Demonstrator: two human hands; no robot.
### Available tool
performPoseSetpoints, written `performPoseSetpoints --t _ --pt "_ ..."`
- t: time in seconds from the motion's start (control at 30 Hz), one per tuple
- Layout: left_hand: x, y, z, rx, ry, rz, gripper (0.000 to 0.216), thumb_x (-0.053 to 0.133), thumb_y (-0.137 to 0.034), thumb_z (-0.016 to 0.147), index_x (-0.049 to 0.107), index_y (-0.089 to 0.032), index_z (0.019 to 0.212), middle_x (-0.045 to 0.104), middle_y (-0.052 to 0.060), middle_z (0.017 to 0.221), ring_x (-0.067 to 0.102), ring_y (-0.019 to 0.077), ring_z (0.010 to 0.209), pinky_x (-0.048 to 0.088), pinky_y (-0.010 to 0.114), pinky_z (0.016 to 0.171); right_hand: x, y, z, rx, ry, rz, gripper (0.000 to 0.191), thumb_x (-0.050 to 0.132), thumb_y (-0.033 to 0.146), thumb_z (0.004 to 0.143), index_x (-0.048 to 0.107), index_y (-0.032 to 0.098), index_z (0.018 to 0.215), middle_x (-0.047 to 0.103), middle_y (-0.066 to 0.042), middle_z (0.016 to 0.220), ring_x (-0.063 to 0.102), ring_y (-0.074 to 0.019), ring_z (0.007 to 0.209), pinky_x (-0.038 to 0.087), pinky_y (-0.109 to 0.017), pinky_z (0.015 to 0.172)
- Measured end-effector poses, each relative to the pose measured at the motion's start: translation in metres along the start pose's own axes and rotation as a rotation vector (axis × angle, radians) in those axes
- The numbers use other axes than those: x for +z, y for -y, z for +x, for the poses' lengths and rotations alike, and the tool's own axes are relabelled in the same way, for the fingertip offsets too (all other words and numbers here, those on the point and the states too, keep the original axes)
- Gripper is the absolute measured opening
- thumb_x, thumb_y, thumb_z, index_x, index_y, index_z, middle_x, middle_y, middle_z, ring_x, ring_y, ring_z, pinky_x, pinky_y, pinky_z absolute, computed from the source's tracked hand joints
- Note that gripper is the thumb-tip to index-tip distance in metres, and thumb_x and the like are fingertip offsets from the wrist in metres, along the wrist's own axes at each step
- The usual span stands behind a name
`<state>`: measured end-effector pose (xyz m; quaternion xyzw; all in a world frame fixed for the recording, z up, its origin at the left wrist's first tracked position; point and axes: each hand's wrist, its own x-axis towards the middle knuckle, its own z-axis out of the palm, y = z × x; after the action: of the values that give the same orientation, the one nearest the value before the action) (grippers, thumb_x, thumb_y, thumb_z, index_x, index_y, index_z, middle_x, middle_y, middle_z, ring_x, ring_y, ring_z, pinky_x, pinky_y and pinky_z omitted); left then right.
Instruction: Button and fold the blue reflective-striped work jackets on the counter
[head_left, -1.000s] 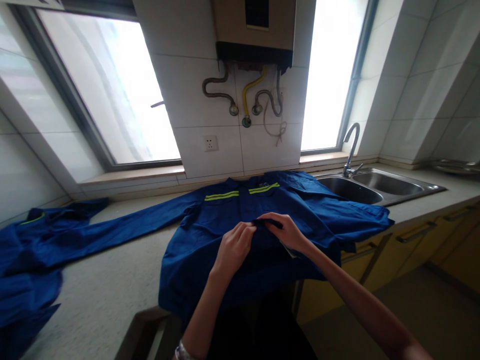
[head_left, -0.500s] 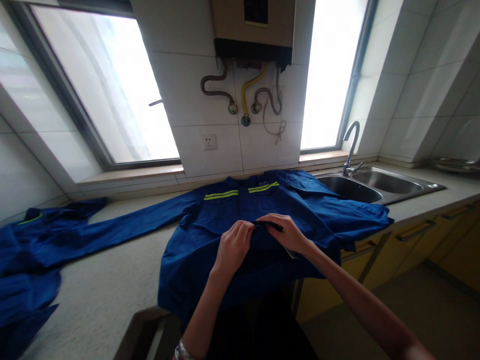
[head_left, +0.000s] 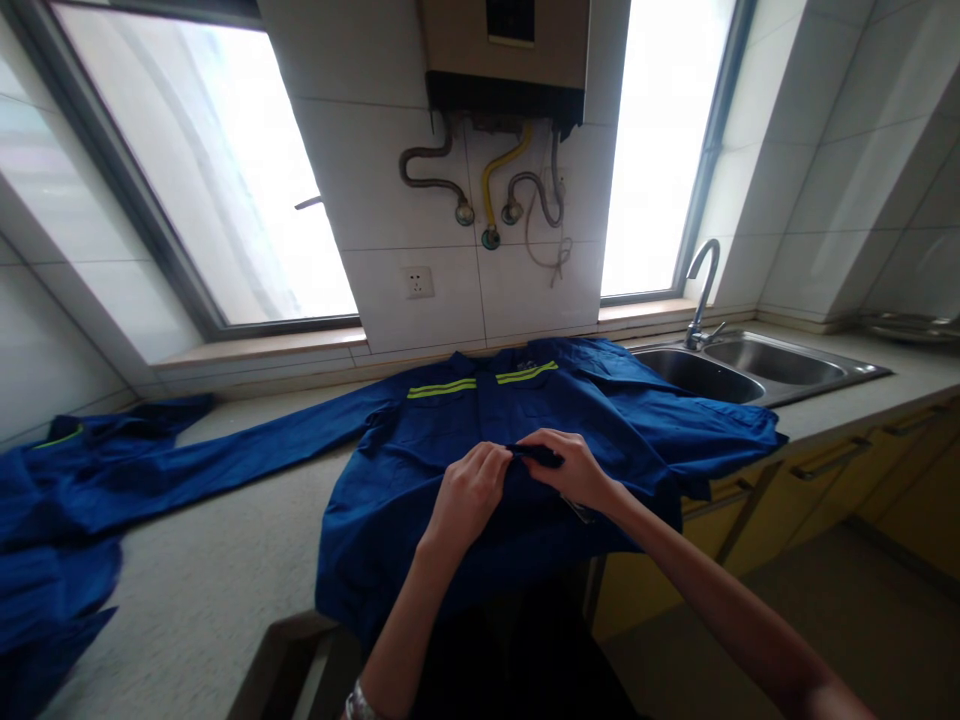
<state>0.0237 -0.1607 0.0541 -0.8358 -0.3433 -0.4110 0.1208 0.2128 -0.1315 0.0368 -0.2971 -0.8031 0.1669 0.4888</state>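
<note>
A blue work jacket [head_left: 420, 440] with yellow-green stripes across its chest lies spread on the counter, its lower part hanging over the front edge. Near the middle of its front, my left hand [head_left: 474, 487] is closed, pinching a fold of the fabric. Just beside it, my right hand [head_left: 570, 465] grips the same gathered edge between thumb and fingers. Whether a button or a seam lies between the fingertips is hidden. A small pale tag [head_left: 577, 509] shows under my right wrist.
More blue clothing [head_left: 52, 500] lies at the left on the counter [head_left: 217, 560]. A steel double sink [head_left: 780, 362] with a faucet [head_left: 701, 295] is at the right. A water heater [head_left: 506, 50] with pipes hangs on the wall. Yellow cabinets [head_left: 810, 510] stand below.
Both hands stay at the same place on the jacket. The right fingers have shifted slightly around the gathered fabric, and the tag under the right wrist has turned a little.
</note>
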Motion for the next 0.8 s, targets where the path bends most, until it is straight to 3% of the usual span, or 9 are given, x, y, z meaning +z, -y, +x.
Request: performPoseSetpoints --t 0.27,0.43,0.6,0.8 --pt "-0.007 -0.006 0.002 -0.100 0.094 -0.034 0.016 0.042 -0.015 0.093 0.058 -0.016 0.089 0.064 0.004 0.082 0.062 0.0147 0.074 0.051 0.026 0.069 -0.003 0.008 0.001 -0.074 0.004 -0.047 0.018 0.060 0.020 0.082 0.065 0.021 0.099 0.067 -0.004 0.090 0.063 -0.0162 0.081 0.048 -0.027 0.075" --pt "-0.010 -0.008 0.006 -0.156 0.145 0.034 0.023 0.043 -0.014 0.092 0.058 -0.016 0.110 0.067 0.007 0.093 0.065 0.0165 0.083 0.052 0.028 0.075 -0.003 0.008 0.001 -0.099 0.057 -0.094 0.019 0.057 0.021 0.083 0.064 0.021 0.101 0.065 -0.004 0.089 0.060 -0.0147 0.075 0.048 -0.026 0.072" --pt "-0.013 -0.010 0.011 -0.144 0.297 0.077 0.025 0.040 -0.010 0.091 0.063 -0.016 0.096 0.064 0.005 0.082 0.063 0.0170 0.078 0.050 0.028 0.074 -0.004 0.005 -0.001 -0.120 0.128 -0.139 0.018 0.056 0.021 0.085 0.063 0.021 0.102 0.063 -0.004 0.089 0.059 -0.0146 0.074 0.048 -0.025 0.071" --pt "-0.015 -0.009 0.008 -0.152 0.333 0.051 0.020 0.042 -0.011 0.091 0.061 -0.018 0.094 0.062 0.003 0.081 0.061 0.0157 0.076 0.048 0.025 0.070 -0.001 0.008 -0.005 -0.120 0.134 -0.120 0.019 0.055 0.020 0.086 0.063 0.020 0.104 0.064 -0.005 0.090 0.060 -0.0146 0.074 0.049 -0.025 0.070"
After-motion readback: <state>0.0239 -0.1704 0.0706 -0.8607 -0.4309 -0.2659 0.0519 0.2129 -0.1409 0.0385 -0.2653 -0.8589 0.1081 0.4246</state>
